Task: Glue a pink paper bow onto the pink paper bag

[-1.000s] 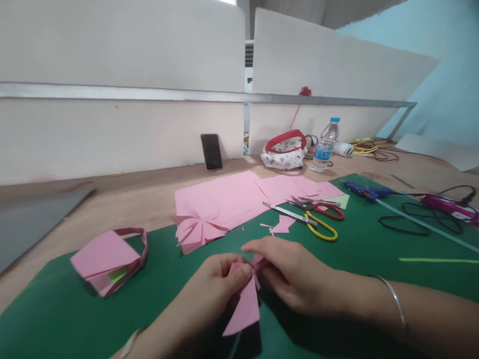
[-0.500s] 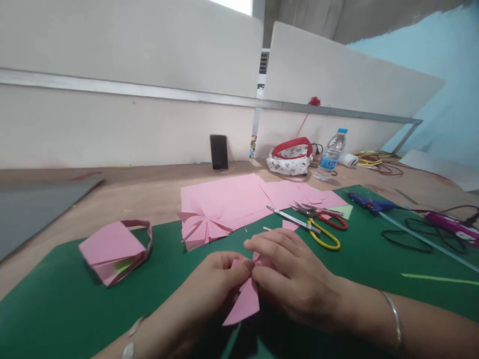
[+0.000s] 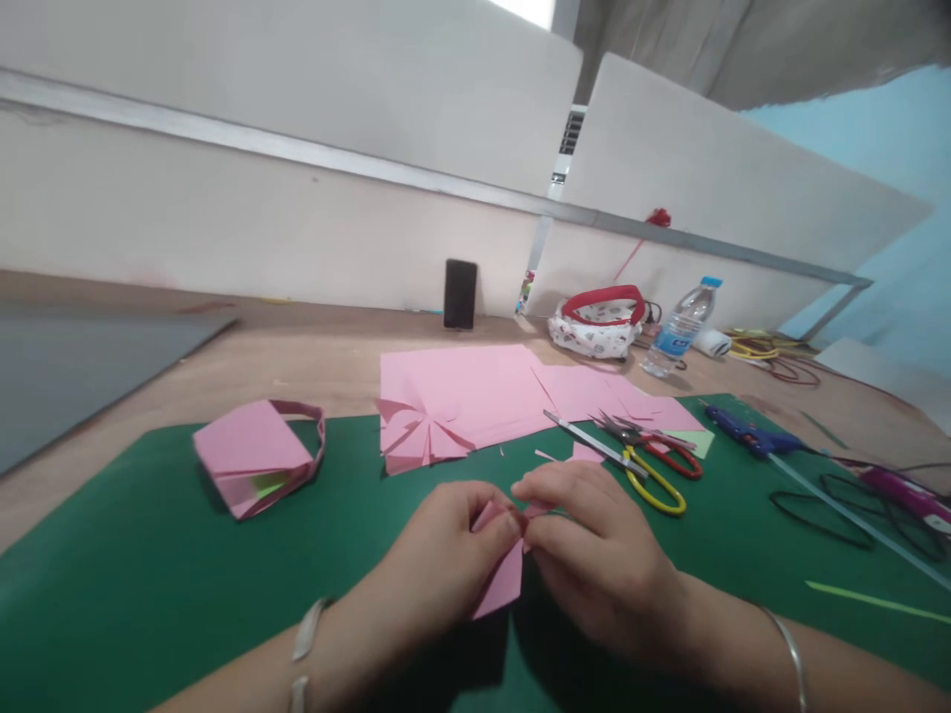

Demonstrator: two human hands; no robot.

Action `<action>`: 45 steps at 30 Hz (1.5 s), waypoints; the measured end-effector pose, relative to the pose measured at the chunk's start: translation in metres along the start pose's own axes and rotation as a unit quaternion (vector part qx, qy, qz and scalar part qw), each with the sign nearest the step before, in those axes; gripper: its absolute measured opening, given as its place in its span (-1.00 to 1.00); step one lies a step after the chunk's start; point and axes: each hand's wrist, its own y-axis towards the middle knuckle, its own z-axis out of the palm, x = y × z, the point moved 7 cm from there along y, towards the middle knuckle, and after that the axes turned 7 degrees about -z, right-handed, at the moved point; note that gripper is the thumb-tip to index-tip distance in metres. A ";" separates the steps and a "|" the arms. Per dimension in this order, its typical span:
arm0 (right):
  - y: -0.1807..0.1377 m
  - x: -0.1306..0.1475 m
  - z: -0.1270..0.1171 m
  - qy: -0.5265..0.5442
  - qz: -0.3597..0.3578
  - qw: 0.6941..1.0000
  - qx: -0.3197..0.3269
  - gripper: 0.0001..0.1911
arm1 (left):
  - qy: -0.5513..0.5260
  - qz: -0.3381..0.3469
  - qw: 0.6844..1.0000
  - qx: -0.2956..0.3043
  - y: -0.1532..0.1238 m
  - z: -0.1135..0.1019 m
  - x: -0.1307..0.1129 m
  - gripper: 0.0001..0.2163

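Between my two hands is a piece of pink paper (image 3: 503, 586), held above the green mat (image 3: 357, 634). My left hand (image 3: 465, 540) pinches it between thumb and fingers, and a flap hangs down below the thumb. My right hand (image 3: 594, 535) meets the left at the fingertips, its thumb and fingers closed on the paper's right part; the fingers partly hide the fold there. Beyond the hands, a pink paper flower shape (image 3: 427, 424) rests on pink sheets (image 3: 468, 381). To the left sits a folded pink paper box (image 3: 253, 446) with a strip handle and green inside.
Scissors with yellow (image 3: 658, 485) and red handles (image 3: 680, 458) and a utility knife (image 3: 594, 443) lie beyond my right hand. Farther right are a blue glue gun (image 3: 750, 431) and cables. A water bottle (image 3: 678, 332), a pouch (image 3: 598, 332) and a phone (image 3: 460, 294) stand behind.
The camera view has tilted and shifted. My fingers have moved closer together on the pink paper, and its lower flap now shows less and has turned.
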 end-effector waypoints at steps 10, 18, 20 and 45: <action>-0.004 -0.018 0.005 0.162 0.134 0.977 0.024 -0.83 | -0.019 -0.045 0.998 0.035 -0.007 0.004 0.001 -0.86; 0.000 -0.006 0.005 0.111 0.039 0.992 0.036 -0.81 | 0.005 -0.074 0.997 0.025 -0.006 0.004 0.003 -0.79; 0.000 -0.003 0.005 0.089 0.017 0.995 0.032 -0.82 | 0.023 -0.065 0.997 0.026 -0.007 0.005 0.003 -0.79; -0.011 -0.029 0.017 0.216 0.233 0.947 0.046 -0.86 | 0.082 0.044 0.995 -0.032 -0.011 0.002 -0.006 -0.80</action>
